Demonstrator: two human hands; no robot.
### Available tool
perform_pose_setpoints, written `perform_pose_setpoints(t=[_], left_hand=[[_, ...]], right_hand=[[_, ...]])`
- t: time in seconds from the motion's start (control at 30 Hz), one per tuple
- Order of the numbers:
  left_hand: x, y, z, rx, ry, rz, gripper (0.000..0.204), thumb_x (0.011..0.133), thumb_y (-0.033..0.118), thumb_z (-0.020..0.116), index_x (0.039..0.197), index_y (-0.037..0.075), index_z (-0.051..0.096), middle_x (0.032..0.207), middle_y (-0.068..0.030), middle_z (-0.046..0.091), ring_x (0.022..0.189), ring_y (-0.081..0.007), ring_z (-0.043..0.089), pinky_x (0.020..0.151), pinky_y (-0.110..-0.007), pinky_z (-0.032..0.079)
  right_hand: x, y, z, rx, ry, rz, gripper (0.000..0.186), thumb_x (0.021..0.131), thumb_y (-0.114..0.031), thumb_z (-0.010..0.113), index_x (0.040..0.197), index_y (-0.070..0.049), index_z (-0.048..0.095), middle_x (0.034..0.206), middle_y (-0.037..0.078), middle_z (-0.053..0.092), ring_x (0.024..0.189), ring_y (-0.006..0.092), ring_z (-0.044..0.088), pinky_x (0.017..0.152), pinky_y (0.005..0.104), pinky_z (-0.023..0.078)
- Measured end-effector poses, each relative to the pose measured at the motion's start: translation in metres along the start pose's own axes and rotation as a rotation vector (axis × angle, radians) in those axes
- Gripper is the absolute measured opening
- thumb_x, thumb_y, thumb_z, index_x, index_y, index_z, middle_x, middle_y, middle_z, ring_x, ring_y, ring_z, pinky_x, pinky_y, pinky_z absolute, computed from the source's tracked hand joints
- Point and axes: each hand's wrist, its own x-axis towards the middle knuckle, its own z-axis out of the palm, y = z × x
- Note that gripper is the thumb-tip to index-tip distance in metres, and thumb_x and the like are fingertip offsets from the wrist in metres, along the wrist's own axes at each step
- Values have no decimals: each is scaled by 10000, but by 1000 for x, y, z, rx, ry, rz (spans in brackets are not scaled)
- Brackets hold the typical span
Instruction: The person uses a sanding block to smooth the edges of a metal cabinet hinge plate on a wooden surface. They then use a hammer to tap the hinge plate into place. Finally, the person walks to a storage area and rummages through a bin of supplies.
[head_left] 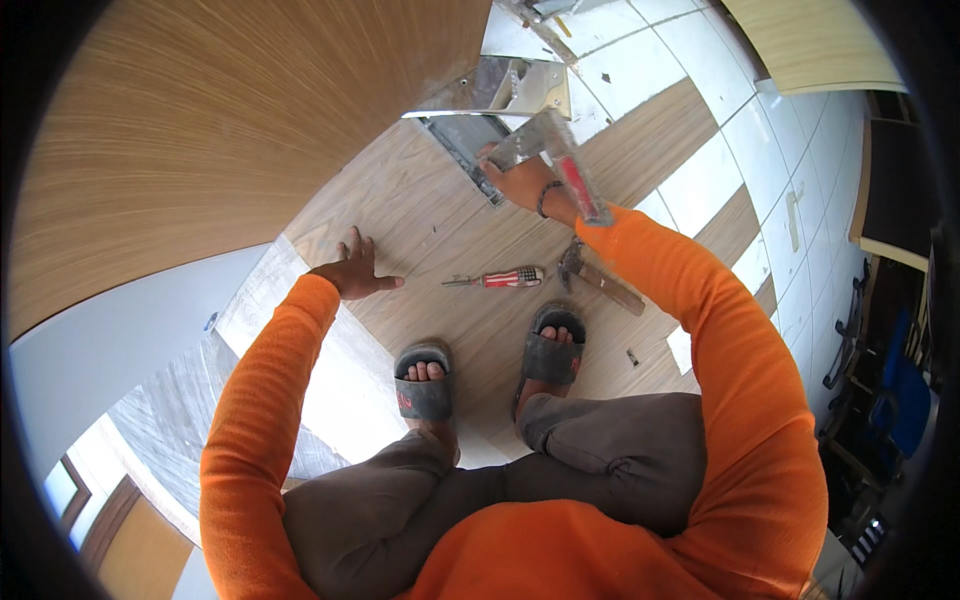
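My left hand (352, 272) rests on the wood-look floor (420, 200), fingers spread, holding nothing. My right hand (525, 186) reaches to a grey, recessed metal box (462, 140) in the floor. Its fingers curl at the end of a dusty grey, L-shaped flat tool with a red part (577, 183), which lies across the hand and wrist. The tool's exact kind is unclear. Between my hands and feet lies a screwdriver (512, 278) with a red, white and blue handle. To its right is a hammer (605, 283) with a wooden handle.
A large wood-grain panel (250, 110) stands at the upper left. Beyond the box is a metal fitting (553, 88) by the panel's edge. White tiles (700, 185) alternate with wood-look strips at the right. My sandalled feet (425, 385) stand close behind the screwdriver. Dark and blue objects (900, 410) crowd the far right.
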Motion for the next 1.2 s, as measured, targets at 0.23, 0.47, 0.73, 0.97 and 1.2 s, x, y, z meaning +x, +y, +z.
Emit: perform_pose_setpoints(t=[0.23, 0.47, 0.73, 0.97, 1.2], left_hand=[[7, -10, 7, -26, -4, 5, 1195, 877, 824, 421, 1585, -14, -54, 1627, -282, -187, 1533, -434, -11, 1214, -573, 173], [14, -1, 6, -66, 37, 64, 1217, 864, 799, 492, 1581, -31, -34, 1630, -286, -171, 1521, -476, -15, 1217, -561, 172], [17, 12, -1, 8, -10, 42, 1223, 867, 822, 449, 1576, -43, -46, 1622, -299, -178, 1522, -472, -16, 1214, -568, 171], [5, -2, 4, -66, 21, 34, 1227, 858, 812, 486, 1582, -34, -27, 1632, -295, -151, 1514, -499, -10, 1215, -560, 175], [10, -2, 5, -27, 22, 66, 1191, 887, 807, 434, 1579, -32, -52, 1619, -295, -196, 1525, -460, -23, 1215, -580, 153]], right_hand=[[-2, -45, -10, -181, -185, -94, 284, 899, -183, 583, 1082, 30, 627, 938, 311, 665, 923, 471, 656, 832, 526, 527], [-7, -35, -7, -151, -149, -17, 223, 907, -136, 542, 997, 31, 660, 889, 294, 670, 899, 454, 668, 802, 514, 538], [-3, 35, 17, 1, 107, -2, 251, 969, -293, 580, 1037, -71, 674, 943, 206, 689, 885, 398, 656, 779, 447, 539], [-2, -54, -43, -46, -246, 58, 322, 926, -267, 612, 1154, -42, 650, 1118, 304, 639, 1022, 444, 642, 875, 500, 524], [4, -27, -22, 30, -42, -73, 276, 941, -246, 602, 1124, -49, 667, 999, 229, 688, 942, 397, 668, 822, 466, 536]])
